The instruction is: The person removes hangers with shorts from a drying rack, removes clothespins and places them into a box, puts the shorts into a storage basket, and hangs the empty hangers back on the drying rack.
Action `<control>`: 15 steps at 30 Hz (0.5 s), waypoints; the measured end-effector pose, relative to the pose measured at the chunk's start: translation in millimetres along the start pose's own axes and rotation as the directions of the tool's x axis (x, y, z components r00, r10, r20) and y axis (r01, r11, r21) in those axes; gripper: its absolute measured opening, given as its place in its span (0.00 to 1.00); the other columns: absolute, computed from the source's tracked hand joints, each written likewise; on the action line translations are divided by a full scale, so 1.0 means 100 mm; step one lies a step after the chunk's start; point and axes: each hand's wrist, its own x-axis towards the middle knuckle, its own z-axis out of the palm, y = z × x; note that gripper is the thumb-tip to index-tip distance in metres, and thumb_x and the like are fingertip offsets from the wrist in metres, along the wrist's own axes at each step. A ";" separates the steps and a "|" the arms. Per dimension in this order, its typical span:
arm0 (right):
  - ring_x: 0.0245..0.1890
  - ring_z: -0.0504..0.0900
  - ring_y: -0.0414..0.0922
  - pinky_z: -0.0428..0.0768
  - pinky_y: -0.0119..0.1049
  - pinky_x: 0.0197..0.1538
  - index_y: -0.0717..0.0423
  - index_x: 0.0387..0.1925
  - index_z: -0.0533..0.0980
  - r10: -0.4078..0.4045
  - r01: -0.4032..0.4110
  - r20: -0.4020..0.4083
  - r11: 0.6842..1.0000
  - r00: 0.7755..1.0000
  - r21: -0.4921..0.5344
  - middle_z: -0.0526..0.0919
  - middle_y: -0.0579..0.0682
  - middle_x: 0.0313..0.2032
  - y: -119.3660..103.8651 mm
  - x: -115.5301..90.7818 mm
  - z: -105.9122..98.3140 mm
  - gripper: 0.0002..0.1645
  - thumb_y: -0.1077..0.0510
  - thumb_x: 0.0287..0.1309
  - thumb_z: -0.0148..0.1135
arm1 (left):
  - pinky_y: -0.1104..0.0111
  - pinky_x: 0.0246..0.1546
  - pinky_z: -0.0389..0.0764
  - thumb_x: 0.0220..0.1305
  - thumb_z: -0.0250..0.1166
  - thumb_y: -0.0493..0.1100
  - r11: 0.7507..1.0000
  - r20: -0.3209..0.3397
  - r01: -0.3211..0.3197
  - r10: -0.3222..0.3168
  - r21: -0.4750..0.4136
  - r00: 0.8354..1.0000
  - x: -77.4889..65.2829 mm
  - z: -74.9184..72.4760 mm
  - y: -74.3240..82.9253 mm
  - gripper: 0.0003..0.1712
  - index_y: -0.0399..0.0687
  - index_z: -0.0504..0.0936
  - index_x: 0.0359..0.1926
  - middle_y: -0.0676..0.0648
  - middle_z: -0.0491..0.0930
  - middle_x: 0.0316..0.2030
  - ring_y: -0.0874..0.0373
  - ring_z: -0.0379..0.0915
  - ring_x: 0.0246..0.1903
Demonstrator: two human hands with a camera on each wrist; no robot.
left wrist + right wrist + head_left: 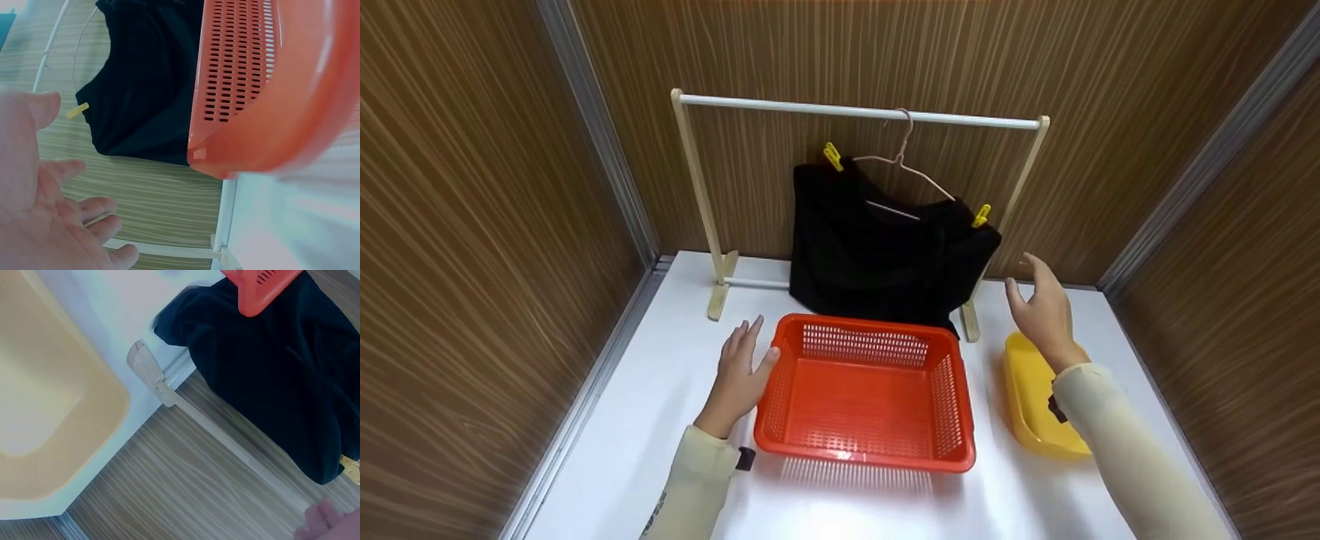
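A black garment [877, 255] hangs on a pink wire hanger [901, 161], hooked over the white bar of a small rack. One yellow clothespin [832, 156] grips its left shoulder and another yellow clothespin [981, 216] its right; the garment hangs tilted, lower on the right. My left hand [740, 379], fingers spread, is at the left rim of the red basket [862, 465]. My right hand [1044, 311] is raised with loosely bent fingers, holding nothing, right of the garment and over the far end of a yellow tub [1024, 420].
The rack's white top bar [780, 106] runs between two wooden side posts [697, 180] on a white table [607, 450]. Wood-patterned panels [472, 262] enclose the back and both sides. The red basket stands right in front of the garment's lower edge.
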 end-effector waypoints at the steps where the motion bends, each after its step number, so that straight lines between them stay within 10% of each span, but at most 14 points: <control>1: 0.67 0.72 0.63 0.66 0.61 0.70 0.58 0.74 0.64 0.008 -0.008 0.001 1.000 1.000 0.007 0.75 0.62 0.66 0.01 0.02 0.01 0.33 0.51 0.74 0.59 | 0.30 0.68 0.54 0.78 0.57 0.56 1.000 0.004 0.002 -0.002 -0.004 1.000 0.00 0.01 -0.01 0.39 0.51 0.56 0.81 0.33 0.50 0.79 0.34 0.43 0.78; 15: 0.67 0.70 0.63 0.67 0.61 0.69 0.62 0.74 0.62 0.083 -0.086 0.058 0.994 0.995 0.068 0.69 0.66 0.68 0.20 0.23 0.02 0.35 0.50 0.75 0.58 | 0.31 0.68 0.57 0.78 0.56 0.58 0.997 0.056 0.063 -0.060 -0.048 0.997 -0.03 0.02 -0.06 0.39 0.57 0.55 0.82 0.36 0.49 0.80 0.36 0.43 0.79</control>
